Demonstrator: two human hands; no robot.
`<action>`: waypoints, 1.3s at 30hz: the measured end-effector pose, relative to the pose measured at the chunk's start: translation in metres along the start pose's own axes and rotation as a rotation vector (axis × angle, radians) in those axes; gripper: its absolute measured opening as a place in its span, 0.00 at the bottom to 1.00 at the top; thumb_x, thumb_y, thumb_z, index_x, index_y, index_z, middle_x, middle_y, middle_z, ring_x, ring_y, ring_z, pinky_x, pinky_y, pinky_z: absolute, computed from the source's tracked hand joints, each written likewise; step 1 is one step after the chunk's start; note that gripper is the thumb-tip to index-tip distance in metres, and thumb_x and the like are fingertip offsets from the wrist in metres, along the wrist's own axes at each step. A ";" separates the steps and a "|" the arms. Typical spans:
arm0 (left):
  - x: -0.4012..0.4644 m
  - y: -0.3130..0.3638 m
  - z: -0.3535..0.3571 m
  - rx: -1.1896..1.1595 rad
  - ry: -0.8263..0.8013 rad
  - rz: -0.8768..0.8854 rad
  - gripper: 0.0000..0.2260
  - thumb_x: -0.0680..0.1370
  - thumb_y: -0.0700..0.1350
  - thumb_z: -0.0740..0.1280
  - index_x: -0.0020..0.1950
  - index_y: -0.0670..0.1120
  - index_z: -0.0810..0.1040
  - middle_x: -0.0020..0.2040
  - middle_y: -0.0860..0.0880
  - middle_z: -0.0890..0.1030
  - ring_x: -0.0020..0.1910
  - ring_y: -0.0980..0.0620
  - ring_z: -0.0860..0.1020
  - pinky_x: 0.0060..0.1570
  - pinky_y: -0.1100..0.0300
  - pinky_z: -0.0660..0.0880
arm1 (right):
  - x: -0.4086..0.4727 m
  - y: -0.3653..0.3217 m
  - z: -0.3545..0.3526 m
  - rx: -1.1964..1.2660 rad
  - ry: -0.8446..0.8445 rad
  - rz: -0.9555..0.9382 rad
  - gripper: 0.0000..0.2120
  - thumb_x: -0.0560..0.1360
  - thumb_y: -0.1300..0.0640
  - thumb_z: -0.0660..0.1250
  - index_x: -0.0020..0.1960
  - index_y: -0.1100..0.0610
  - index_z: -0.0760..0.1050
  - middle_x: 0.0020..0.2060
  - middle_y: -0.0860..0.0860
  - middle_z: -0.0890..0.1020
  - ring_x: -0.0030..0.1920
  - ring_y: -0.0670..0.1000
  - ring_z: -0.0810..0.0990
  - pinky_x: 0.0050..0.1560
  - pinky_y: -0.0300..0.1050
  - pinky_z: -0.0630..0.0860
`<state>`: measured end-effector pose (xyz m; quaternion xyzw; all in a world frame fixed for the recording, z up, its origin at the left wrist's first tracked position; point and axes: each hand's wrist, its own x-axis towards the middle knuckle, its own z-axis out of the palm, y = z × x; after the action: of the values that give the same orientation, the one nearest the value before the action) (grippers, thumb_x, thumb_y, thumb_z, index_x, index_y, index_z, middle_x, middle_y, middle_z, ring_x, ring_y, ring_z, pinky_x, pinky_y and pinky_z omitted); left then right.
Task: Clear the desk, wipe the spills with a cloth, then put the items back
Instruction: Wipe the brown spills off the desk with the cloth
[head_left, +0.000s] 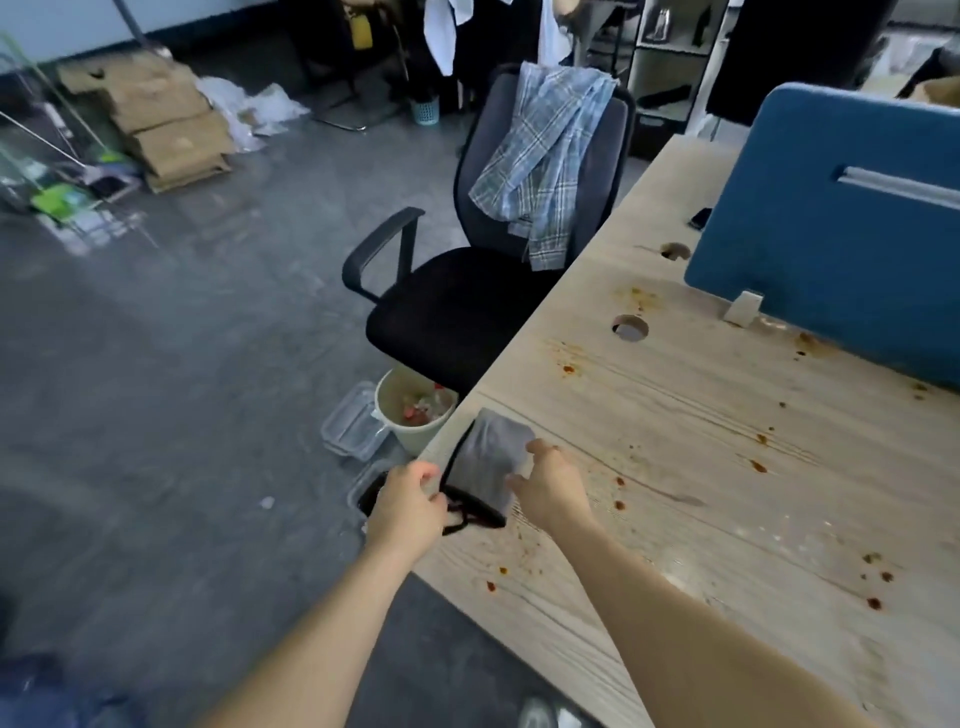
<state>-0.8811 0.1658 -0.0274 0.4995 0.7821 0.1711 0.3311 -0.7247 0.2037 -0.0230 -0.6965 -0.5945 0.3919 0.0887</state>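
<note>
A grey cloth with a black trim (491, 462) lies folded at the desk's left edge. My left hand (408, 506) pinches its black edge from the floor side, just off the desk. My right hand (550, 486) rests on the cloth's right side, its fingers curled over the fabric. The light wooden desk (675, 467) carries orange-red sauce spots (758, 465) and greasy smears scattered across its top, some close to my right wrist.
A pale bin (410, 415) with rubbish stands on the floor by the desk edge, with clear plastic containers (350, 428) beside it. A black office chair (467, 291) draped with a plaid shirt (545, 166) stands further along. A blue partition (831, 223) lines the desk's far side. Cardboard (156, 119) is piled at the back.
</note>
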 end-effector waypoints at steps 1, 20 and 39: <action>0.006 0.001 0.002 -0.006 0.001 -0.011 0.16 0.77 0.38 0.64 0.65 0.44 0.74 0.64 0.46 0.74 0.62 0.48 0.74 0.57 0.60 0.69 | 0.008 -0.002 0.002 -0.002 -0.014 0.019 0.23 0.78 0.56 0.62 0.71 0.58 0.61 0.68 0.57 0.66 0.63 0.58 0.72 0.57 0.46 0.71; 0.041 0.023 0.020 0.068 -0.080 -0.012 0.17 0.78 0.40 0.64 0.67 0.43 0.72 0.65 0.45 0.74 0.62 0.46 0.74 0.57 0.55 0.71 | 0.031 -0.001 -0.033 0.294 -0.009 0.106 0.22 0.73 0.67 0.64 0.64 0.58 0.63 0.42 0.55 0.74 0.41 0.54 0.74 0.31 0.42 0.68; -0.183 0.244 0.228 0.312 -0.463 0.767 0.14 0.77 0.42 0.65 0.63 0.47 0.75 0.61 0.45 0.74 0.58 0.46 0.76 0.57 0.58 0.70 | -0.242 0.282 -0.197 0.445 0.678 0.528 0.17 0.76 0.63 0.62 0.63 0.55 0.65 0.50 0.59 0.76 0.45 0.56 0.73 0.40 0.45 0.69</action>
<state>-0.5093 0.0958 0.0175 0.8209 0.4633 0.0455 0.3307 -0.3789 -0.0246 0.0507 -0.8762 -0.2369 0.2696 0.3218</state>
